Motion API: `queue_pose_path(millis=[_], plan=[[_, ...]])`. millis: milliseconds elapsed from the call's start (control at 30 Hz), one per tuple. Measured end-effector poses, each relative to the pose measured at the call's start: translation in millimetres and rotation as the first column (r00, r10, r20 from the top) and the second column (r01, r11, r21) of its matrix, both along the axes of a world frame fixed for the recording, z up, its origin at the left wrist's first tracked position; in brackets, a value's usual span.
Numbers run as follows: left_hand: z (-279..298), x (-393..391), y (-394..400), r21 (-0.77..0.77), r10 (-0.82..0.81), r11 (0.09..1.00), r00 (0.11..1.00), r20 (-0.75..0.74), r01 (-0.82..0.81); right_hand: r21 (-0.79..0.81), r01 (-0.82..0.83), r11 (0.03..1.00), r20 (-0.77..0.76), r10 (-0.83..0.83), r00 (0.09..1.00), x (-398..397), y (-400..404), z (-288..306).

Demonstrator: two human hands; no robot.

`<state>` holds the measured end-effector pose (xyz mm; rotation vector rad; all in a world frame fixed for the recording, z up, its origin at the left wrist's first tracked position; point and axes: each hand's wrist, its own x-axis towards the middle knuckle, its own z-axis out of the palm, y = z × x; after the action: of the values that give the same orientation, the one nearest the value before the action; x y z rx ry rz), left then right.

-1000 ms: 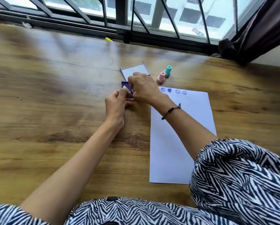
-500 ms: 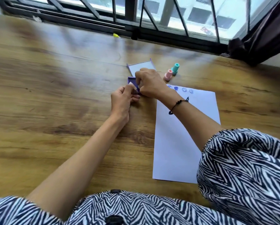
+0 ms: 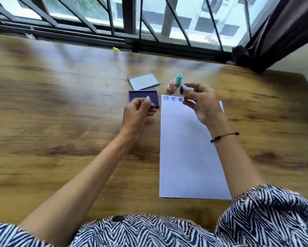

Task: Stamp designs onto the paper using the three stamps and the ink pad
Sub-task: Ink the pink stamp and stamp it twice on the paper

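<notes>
My right hand (image 3: 201, 102) holds a small purple stamp (image 3: 183, 90) above the top of the white paper (image 3: 189, 148), its inked face turned sideways to the left. A row of stamped blue designs (image 3: 172, 98) runs along the paper's top edge, partly hidden by my right hand. My left hand (image 3: 139, 113) rests at the near edge of the open purple ink pad (image 3: 140, 97), fingers curled at its rim. A pink stamp (image 3: 171, 85) and a teal stamp (image 3: 178, 79) stand just beyond the paper.
The ink pad's lid (image 3: 143, 81) lies open-side up behind the pad on the wooden table (image 3: 60, 122). A small yellow object (image 3: 116, 49) sits by the window frame (image 3: 131, 43) at the far edge. A dark curtain (image 3: 283, 29) hangs at the right.
My right hand has lifted off the ink pad and moved right over the paper's top with the purple stamp. My left hand stays at the pad. The view has shifted.
</notes>
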<state>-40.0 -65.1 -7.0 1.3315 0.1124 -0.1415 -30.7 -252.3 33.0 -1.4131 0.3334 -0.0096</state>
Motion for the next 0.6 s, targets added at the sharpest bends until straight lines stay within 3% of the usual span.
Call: queue_pose_path(millis=[100, 233, 367, 600], plan=[[4.7, -5.3, -32.0, 0.016, -0.166, 0.986, 0.982, 0.086, 0.165, -0.133, 0.153, 0.979, -0.012, -0.156, 0.988, -14.9, -39.0, -3.4], [-0.6, -9.4, -73.0, 0.113, -0.35, 0.934, 0.933, 0.086, 0.34, -0.488, 0.133, 0.863, -0.006, -0.156, 0.988, -15.1, -64.9, -5.6], [-16.9, -9.7, -81.9, 0.195, -0.324, 0.93, 0.945, 0.041, 0.311, -0.821, 0.005, 0.571, -0.027, -0.047, 0.999, -4.7, -67.0, -8.5], [-18.1, -8.2, -80.0, 0.147, -0.314, 0.94, 0.949, 0.017, 0.308, -0.963, -0.087, 0.253, -0.088, 0.006, 0.996, 9.8, -60.1, -13.6]])
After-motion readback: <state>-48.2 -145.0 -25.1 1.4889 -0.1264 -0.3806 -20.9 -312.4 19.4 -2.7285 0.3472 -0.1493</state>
